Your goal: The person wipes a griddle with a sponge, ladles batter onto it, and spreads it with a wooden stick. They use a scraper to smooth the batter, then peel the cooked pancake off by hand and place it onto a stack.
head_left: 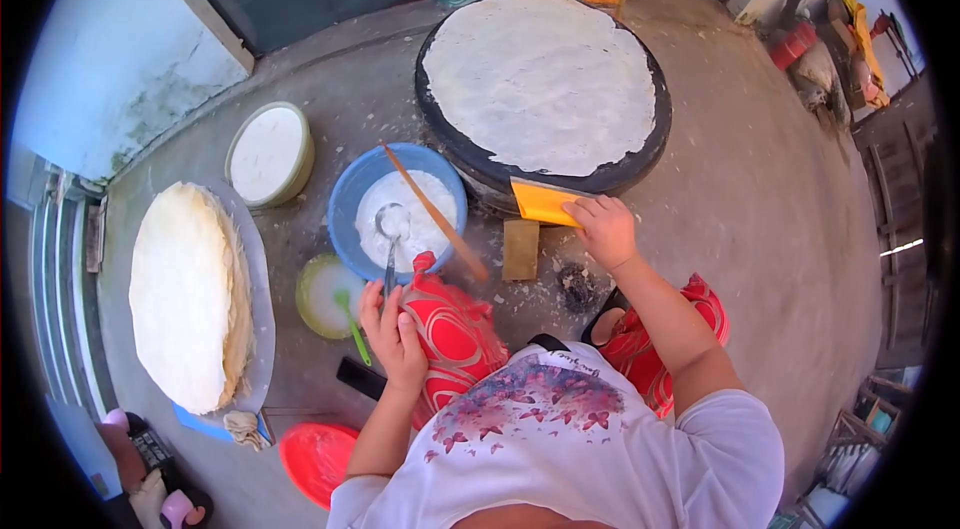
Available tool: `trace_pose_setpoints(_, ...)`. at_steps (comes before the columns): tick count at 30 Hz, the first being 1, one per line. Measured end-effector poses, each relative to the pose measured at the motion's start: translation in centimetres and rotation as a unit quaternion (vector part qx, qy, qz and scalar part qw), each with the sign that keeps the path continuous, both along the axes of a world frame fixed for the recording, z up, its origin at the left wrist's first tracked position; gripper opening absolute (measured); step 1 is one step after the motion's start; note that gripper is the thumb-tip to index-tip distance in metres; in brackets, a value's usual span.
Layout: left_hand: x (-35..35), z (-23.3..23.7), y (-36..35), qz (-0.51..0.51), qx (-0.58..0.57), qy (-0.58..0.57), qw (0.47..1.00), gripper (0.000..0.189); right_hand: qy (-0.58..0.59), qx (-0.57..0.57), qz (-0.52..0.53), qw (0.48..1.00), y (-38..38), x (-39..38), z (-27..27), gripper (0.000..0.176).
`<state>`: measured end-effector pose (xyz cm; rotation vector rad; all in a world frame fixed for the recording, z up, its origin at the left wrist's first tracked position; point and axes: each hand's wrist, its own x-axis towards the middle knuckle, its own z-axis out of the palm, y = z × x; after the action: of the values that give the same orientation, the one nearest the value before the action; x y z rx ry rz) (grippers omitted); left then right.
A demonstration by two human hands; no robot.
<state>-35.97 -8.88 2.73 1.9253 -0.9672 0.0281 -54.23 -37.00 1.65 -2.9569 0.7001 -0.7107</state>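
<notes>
My right hand [604, 229] is closed around a yellow scraper [540, 202], held at the near edge of the round black griddle [660, 134]. A thin white sheet of batter [540, 79] covers most of the griddle's top. My left hand [396, 339] is by my left knee, fingers apart. Its fingertips are right at the handle end of a metal ladle [391, 254]. The ladle's bowl sits in white batter inside a blue basin [342, 199]. A wooden stick [432, 209] lies slanted across that basin.
At left stands a tall stack of pale round sheets [185, 294]. Near it are a tub of white batter [268, 154], a green bowl [312, 314] with a green spoon [352, 324], a phone [361, 378] and a red basin [315, 459]. A brick [520, 250] stands before the griddle.
</notes>
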Motion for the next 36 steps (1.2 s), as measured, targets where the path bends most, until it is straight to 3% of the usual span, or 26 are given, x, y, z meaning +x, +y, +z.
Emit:
trace_pose_setpoints(5, -0.2, 0.3, -0.7, -0.004, 0.002, -0.005, 1.0, 0.03, -0.03, -0.018, 0.027, 0.999, -1.6, 5.9, -1.9, 0.025)
trace_pose_setpoints(10, -0.3, 0.6, -1.9, -0.046, 0.015, 0.002, 0.999, 0.03, -0.023, -0.065, -0.06, 0.996, -4.5, 12.3, -1.2, 0.02)
trace_pose_setpoints(13, 0.1, 1.0, -2.6, -0.065, -0.004, 0.035, 0.997, 0.03, -0.081, -0.029, -0.078, 0.993, -4.5, 12.1, 0.3, 0.024)
trace_pose_setpoints(15, 1.0, 1.6, -3.5, -0.062, -0.018, 0.147, 0.987, 0.031, -0.065, -0.01, -0.076, 0.995, -3.8, 10.4, 0.4, 0.027)
trace_pose_setpoints(17, 3.8, 0.0, -5.2, -0.059, -0.026, 0.15, 0.987, 0.035, -0.044, 0.011, -0.073, 0.996, -2.6, 8.1, -0.1, 0.031)
trace_pose_setpoints(19, 6.6, 0.0, -8.7, -0.083, 0.01, -0.005, 0.997, 0.042, 0.014, 0.006, -0.05, 0.999, -1.9, 6.4, -0.3, 0.033)
trace_pose_setpoints(23, 9.4, -1.6, -18.4, -0.146, 0.052, -0.152, 0.976, 0.054, 0.0, 0.003, -0.054, 0.999, -2.0, 5.9, -0.3, 0.033)
trace_pose_setpoints(26, 9.9, -3.7, -24.3, -0.181, 0.068, -0.189, 0.963, 0.061, 0.002, 0.003, -0.063, 0.998, -2.3, 6.2, 0.1, 0.037)
trace_pose_setpoints(29, 11.0, -5.8, -28.1, -0.203, 0.103, -0.265, 0.937, 0.045, -0.001, 0.016, -0.04, 0.999, -1.5, 6.4, 0.1, 0.038)
trace_pose_setpoints(32, 12.4, -6.0, -31.6, -0.274, 0.126, -0.222, 0.927, 0.006, 0.044, -0.057, 0.035, 0.997, -0.7, 7.4, -0.9, 0.03)
trace_pose_setpoints(35, 12.7, -2.9, -34.7, -0.277, 0.221, -0.147, 0.924, 0.006, 0.065, -0.039, 0.035, 0.996, -1.5, 10.4, -0.9, 0.03)
trace_pose_setpoints(36, 13.3, -4.0, -36.1, -0.307, 0.177, -0.143, 0.924, 0.007, 0.053, -0.076, 0.032, 0.995, -2.4, 11.7, -1.1, 0.025)
